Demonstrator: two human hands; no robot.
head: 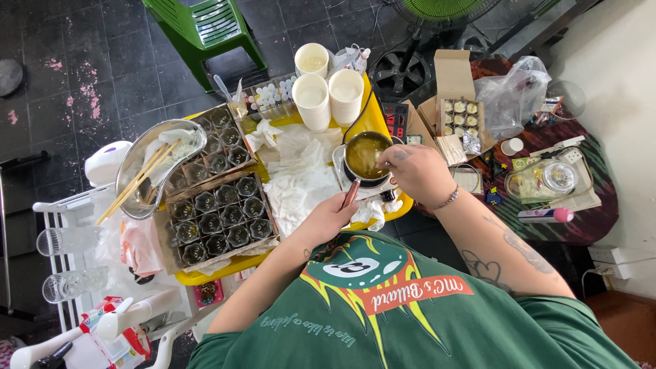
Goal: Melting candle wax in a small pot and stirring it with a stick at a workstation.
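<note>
My left hand (pixel 333 217) has its fingers wrapped around the reddish handle of the pot (pixel 364 158), which is full of amber liquid at the worktop's (pixel 372 119) right edge. My right hand (pixel 415 171) fingers pinch something small over its rim; I cannot tell what.

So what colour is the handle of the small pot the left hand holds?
Reddish-brown handle, seen in the head view.
</note>
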